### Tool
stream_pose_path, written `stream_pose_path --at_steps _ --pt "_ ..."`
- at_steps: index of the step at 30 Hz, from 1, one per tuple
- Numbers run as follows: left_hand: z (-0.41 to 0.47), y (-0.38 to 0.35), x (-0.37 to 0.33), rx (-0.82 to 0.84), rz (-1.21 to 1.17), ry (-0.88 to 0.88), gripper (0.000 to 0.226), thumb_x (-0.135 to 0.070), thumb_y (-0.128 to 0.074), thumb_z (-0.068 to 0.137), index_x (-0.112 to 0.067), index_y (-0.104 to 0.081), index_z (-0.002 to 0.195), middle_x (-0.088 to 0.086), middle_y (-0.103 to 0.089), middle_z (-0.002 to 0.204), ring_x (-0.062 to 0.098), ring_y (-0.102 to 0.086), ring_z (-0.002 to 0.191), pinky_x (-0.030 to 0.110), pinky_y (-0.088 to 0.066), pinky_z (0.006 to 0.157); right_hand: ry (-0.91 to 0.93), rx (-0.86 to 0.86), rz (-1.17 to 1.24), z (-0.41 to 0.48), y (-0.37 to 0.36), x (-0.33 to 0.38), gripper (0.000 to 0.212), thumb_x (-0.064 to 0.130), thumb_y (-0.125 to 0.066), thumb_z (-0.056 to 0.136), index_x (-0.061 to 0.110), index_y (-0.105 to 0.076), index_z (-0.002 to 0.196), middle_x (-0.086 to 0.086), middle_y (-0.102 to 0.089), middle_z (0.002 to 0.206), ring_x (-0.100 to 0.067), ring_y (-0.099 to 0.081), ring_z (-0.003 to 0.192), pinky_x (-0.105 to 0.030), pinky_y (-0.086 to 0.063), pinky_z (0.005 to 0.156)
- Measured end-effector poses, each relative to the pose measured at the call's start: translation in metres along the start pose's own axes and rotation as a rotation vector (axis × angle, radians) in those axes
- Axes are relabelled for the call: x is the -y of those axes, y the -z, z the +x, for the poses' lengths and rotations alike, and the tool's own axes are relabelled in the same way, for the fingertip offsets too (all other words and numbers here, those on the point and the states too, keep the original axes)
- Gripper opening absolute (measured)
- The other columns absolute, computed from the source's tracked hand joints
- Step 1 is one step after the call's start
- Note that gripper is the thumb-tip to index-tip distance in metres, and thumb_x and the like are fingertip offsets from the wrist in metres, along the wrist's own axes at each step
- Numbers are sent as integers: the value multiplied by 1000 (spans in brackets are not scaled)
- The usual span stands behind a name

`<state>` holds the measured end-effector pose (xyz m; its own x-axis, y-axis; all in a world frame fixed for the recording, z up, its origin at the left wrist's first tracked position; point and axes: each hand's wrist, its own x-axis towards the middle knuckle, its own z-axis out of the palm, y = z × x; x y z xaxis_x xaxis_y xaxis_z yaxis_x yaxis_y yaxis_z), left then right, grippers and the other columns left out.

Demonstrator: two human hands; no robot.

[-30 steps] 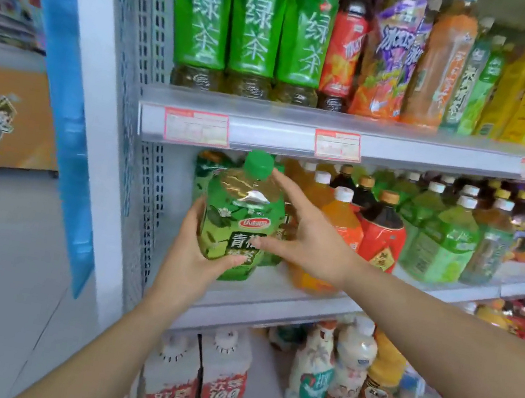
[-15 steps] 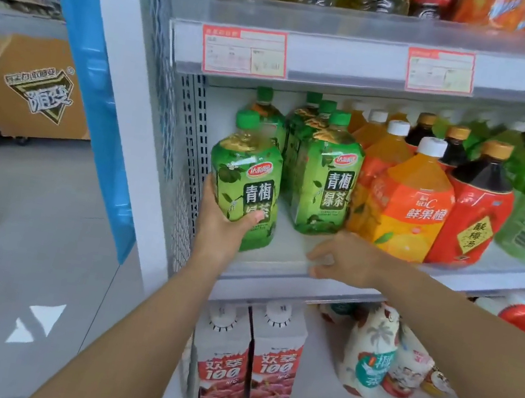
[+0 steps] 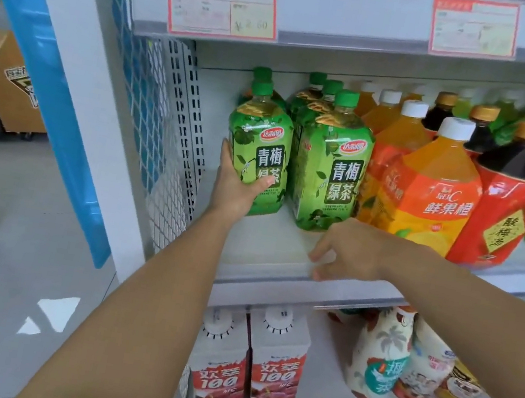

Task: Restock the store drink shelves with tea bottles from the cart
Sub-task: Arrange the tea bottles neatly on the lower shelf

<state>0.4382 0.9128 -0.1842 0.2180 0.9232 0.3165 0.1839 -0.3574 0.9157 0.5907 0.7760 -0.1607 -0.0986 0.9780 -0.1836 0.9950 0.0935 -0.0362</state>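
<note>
Restocking at a store drink rack: the green tea bottle [image 3: 259,149], nearer the front edge half a second ago, now stands further back on the middle shelf [image 3: 267,245], just beside a matching bottle [image 3: 332,168]. Amber tea shows at its neck under a green cap. The left hand [image 3: 236,191] grips its lower left side, thumb across the label. The right hand [image 3: 349,251] remains at the shelf's front lip, fingers loosely bent, fingertips touching the edge, grasping nothing. Orange juice bottles [image 3: 429,192] stand behind it.
</note>
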Motion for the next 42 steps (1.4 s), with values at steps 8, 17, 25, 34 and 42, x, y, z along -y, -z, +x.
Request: stream_pose_path --at_steps 8,17,25,34,42 --pt "34 -7 12 121 -30 53 101 -21 -74 81 -30 -2 150 -2 -46 142 15 -49 122 41 -39 105 17 -35 1 -1 -3 -4 47 46 -60 87 23 -59 127 4 -56 134 -17 -48 124 -24 -39 95" --pt "41 -4 18 156 -11 76 95 -31 -77 76 -46 -12 144 0 -42 141 19 -47 124 45 -41 102 1 -29 -1 0 -5 -4 47 46 -61 86 23 -60 126 3 -56 134 -18 -48 123 -26 -40 97" --pt "-14 -6 -23 -47 97 133 91 -23 -65 88 -21 0 152 13 -20 152 25 -30 138 29 -26 108 -32 -33 -32 -7 -10 4 46 43 -56 90 23 -54 132 -1 -54 135 -23 -49 123 -27 -40 93" --pt "-125 -28 -96 20 30 -390 30 -5 -55 90 -31 -58 106 -16 -62 94 -7 -58 86 6 -41 73 96 -282 -100 -102 40 10 43 39 -55 92 25 -50 133 1 -55 130 -21 -54 112 -30 -44 87" --pt "-187 -118 -168 300 -91 -576 26 -10 -54 91 -33 -59 104 -21 -64 90 0 -61 88 19 -49 78 -194 -390 2 -272 39 -58 32 33 -60 91 25 -62 121 8 -68 109 -8 -63 92 -26 -51 77"
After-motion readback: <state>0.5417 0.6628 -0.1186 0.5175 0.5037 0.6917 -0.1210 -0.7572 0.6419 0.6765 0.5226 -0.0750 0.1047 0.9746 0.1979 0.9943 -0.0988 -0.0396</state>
